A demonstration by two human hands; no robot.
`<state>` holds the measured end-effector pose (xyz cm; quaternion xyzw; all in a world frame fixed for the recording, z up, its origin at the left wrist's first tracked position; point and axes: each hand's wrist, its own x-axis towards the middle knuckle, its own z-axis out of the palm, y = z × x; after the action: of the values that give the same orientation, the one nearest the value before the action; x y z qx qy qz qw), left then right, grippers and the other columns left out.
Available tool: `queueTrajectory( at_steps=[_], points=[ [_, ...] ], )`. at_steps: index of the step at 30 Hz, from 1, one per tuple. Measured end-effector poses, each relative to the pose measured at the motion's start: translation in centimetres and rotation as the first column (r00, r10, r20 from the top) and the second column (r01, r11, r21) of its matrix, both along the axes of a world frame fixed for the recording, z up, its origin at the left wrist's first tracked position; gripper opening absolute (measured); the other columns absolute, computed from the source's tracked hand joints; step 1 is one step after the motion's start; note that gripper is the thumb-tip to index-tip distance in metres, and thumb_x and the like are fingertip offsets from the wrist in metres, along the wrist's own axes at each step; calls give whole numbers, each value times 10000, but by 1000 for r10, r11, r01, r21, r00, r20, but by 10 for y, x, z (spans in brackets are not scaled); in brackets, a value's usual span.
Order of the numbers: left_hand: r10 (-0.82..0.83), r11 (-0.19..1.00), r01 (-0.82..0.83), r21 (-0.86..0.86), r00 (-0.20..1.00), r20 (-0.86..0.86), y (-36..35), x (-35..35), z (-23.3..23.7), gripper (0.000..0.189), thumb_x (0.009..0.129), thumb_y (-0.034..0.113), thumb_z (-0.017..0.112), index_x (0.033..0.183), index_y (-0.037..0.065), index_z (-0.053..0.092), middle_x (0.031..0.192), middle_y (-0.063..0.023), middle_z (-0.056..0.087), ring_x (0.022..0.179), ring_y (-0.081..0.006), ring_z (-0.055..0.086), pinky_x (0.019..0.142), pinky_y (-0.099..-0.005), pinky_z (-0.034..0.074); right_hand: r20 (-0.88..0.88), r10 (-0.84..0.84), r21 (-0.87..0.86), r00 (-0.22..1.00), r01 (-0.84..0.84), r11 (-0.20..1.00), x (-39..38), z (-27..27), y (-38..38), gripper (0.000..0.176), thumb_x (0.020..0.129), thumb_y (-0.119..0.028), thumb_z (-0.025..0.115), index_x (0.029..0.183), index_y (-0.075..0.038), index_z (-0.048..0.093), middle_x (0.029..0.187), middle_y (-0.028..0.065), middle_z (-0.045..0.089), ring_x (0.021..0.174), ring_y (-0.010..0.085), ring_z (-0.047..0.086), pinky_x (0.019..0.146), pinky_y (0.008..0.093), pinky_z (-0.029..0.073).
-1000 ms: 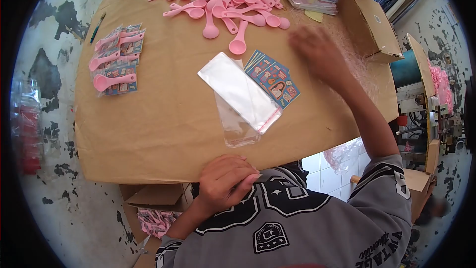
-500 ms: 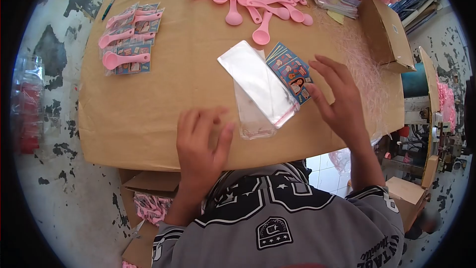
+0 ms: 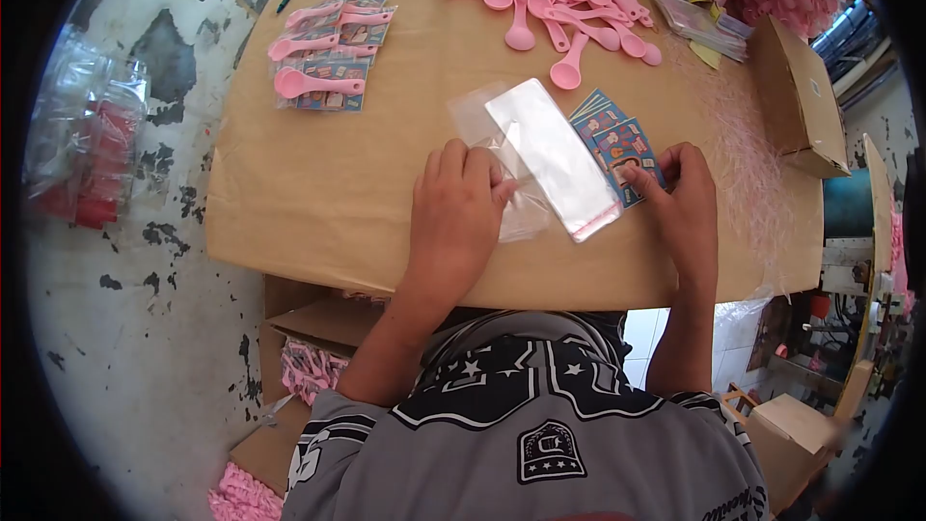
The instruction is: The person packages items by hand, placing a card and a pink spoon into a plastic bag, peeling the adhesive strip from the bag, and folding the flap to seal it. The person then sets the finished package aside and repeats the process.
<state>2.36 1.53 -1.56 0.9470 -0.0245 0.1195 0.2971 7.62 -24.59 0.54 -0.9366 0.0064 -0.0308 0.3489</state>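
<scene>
Left hand (image 3: 457,205) pinches clear plastic (image 3: 524,214), right hand (image 3: 687,201) a blue card (image 3: 625,143).

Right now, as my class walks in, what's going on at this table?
A person works with both hands at a paper-covered table. The left hand is at a loose clear bag beside a stack of bags; the right hand touches the fanned printed cards. Loose pink spoons lie beyond, and bagged spoons with cards lie off to the left.
</scene>
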Motion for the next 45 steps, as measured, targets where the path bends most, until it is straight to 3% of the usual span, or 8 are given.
queueTrajectory(
  at_steps=[5,11,17,20,23,30,38,45],
  points=[
    [61,959,-77,-273,996,-65,11,-1,0,209,937,130,732,982,11,566,944,-154,634,908,-369,626,814,-479,494,-12,-49,195,999,51,980,-1,-4,-6,319,938,-246,780,944,40,638,844,116,633,728,253,580,702,383,473],
    [64,869,-127,-479,987,-146,12,-5,19,262,976,81,714,1195,20,583,907,-57,655,821,-140,638,760,-285,531,504,19,30,864,-40,999,10,-17,-20,220,1036,-189,666,1070,27,694,862,92,666,758,151,577,697,338,475],
    [113,743,-197,-639,979,-170,15,-4,6,346,973,85,722,1291,34,595,915,-13,657,786,-84,607,694,-237,491,366,-142,434,920,-34,900,-9,7,-4,231,1074,-221,646,1122,1,688,845,42,675,756,54,548,661,246,446],
    [106,841,-170,-513,983,-153,7,-4,13,303,948,116,753,1220,42,643,954,-42,644,849,-146,614,738,-282,491,258,14,487,966,-143,862,-18,6,0,199,1062,-209,662,1105,-16,684,821,33,674,732,48,540,643,240,434],
    [7,995,14,-102,981,194,-5,-6,9,295,906,140,787,1164,50,676,1003,-85,614,958,-228,599,828,-349,487,176,84,504,981,-163,848,-27,8,11,189,1059,-205,662,1085,-18,681,825,28,677,737,50,550,641,240,436],
    [-44,984,62,-167,993,110,-9,-15,-5,184,881,106,799,1012,14,709,1008,-109,599,960,-266,581,844,-376,484,297,-36,542,954,-138,829,-18,8,27,161,1056,-118,639,1154,1,684,903,61,700,763,65,581,655,259,469],
    [30,850,6,-526,998,60,-1,-23,5,108,915,69,791,994,7,752,981,-76,623,700,-128,552,582,-265,459,297,203,359,933,-306,882,-20,6,25,174,986,-61,668,1146,-34,731,946,78,686,779,117,644,657,272,486],
    [-23,830,47,-556,998,50,0,-22,5,70,947,40,765,986,-7,730,1000,-24,616,775,-60,517,660,-213,437,493,432,-30,755,-482,876,-22,12,59,309,826,-197,850,1088,-81,735,1035,117,667,943,306,661,775,421,533]
  ],
)
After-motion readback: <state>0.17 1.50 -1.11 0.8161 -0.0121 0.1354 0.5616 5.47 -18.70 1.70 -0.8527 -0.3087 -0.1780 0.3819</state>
